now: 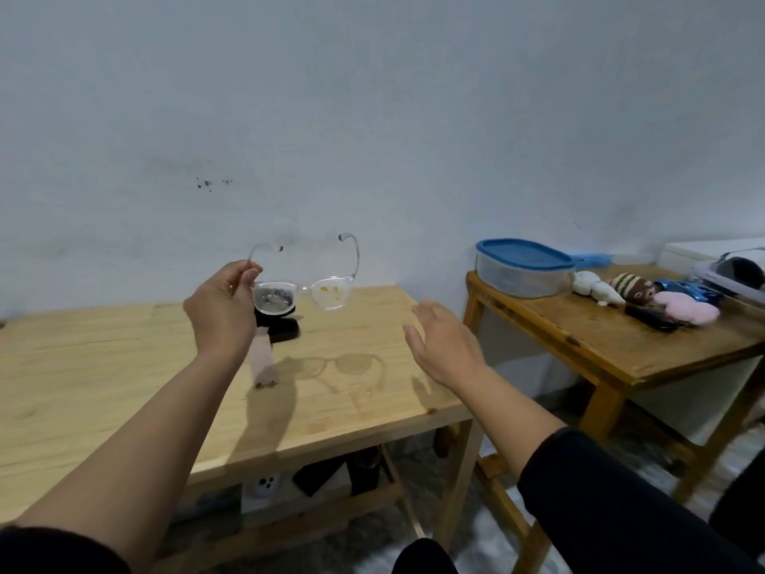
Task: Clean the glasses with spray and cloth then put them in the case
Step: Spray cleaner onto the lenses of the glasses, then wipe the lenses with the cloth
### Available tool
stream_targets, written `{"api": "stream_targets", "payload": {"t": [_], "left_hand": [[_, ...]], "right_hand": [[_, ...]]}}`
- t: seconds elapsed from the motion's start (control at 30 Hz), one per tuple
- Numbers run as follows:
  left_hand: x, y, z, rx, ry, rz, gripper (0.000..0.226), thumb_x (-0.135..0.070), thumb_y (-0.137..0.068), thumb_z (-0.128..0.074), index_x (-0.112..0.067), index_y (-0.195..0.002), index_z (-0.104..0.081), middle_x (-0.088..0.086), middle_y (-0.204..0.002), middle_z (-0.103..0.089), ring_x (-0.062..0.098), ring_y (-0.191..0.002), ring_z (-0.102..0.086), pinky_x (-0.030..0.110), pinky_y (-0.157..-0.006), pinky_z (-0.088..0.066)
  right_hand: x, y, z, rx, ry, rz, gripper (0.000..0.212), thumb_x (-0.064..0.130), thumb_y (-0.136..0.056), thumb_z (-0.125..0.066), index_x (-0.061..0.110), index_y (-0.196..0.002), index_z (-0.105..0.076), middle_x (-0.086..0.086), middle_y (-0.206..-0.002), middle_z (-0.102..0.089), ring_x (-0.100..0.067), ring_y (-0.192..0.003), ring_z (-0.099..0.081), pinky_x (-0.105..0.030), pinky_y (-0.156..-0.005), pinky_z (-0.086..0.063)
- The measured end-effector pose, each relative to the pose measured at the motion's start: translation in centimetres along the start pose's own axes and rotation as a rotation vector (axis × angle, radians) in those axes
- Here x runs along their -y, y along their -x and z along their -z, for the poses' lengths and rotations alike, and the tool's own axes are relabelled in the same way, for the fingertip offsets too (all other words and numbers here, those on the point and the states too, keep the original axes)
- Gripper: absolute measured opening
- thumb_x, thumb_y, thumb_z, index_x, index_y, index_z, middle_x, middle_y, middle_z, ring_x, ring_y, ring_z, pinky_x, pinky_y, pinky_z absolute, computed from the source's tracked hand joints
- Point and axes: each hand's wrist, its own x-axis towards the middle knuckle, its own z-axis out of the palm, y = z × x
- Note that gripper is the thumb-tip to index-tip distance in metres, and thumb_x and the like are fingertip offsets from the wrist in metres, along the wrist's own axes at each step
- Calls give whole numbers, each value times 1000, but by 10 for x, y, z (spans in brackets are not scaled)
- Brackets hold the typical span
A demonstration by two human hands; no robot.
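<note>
My left hand [223, 308] holds clear-framed glasses [306, 283] up above the light wooden table [103, 387], pinching the left temple arm. The arms are unfolded and point away from me. Both lenses carry smudges: grey specks on the left one, orange spots on the right one. My right hand [443, 345] hovers open to the right of the glasses, empty, over the table's right edge. Behind my left hand a black object [283, 327], perhaps the case, lies on the table, partly hidden. A small pale upright item [263, 362], possibly the spray bottle, stands below my left wrist.
A second, darker wooden table [612, 345] stands to the right with a blue-lidded plastic container [523, 267], small plush toys [633, 292] and other items. A pale wall is behind. Boxes and dark items sit on the shelf under the near table [323, 478].
</note>
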Motion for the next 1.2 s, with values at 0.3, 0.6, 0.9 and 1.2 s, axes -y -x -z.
{"api": "stream_targets", "payload": {"t": [0.3, 0.6, 0.9, 1.2], "left_hand": [[32, -17, 74, -109, -49, 35, 14, -18, -90, -54, -21, -87, -67, 3, -76, -65, 31, -80, -65, 39, -85, -48], [83, -24, 132, -216, -135, 136, 16, -15, -91, -53, -19, -91, -68, -1, -79, -63, 24, -82, -65, 26, -78, -43], [124, -35, 146, -254, -222, 190, 17, -14, -92, -53, -17, -95, -69, -3, -84, -65, 19, -86, -66, 20, -77, -41], [151, -44, 130, -241, -240, 209, 15, -16, -91, -54, -19, -92, -69, -4, -82, -66, 21, -85, -67, 29, -80, -48]], "right_hand": [[64, -24, -50, 147, 19, 101, 49, 34, -100, -33, 10, -143, -34, -7, -150, -34, -22, -137, -32, -34, -104, -34], [128, -55, -122, 285, -98, 223, 50, 30, -98, -39, 15, -145, -31, -3, -152, -32, -22, -132, -40, -30, -96, -38], [143, -107, -154, 370, -165, 321, 52, 7, -94, -47, 22, -143, -38, -2, -152, -33, -20, -134, -39, -29, -103, -34], [135, -140, -179, 488, -337, 377, 42, 5, -90, -54, 29, -124, -61, 5, -138, -51, -13, -127, -45, -15, -94, -31]]}}
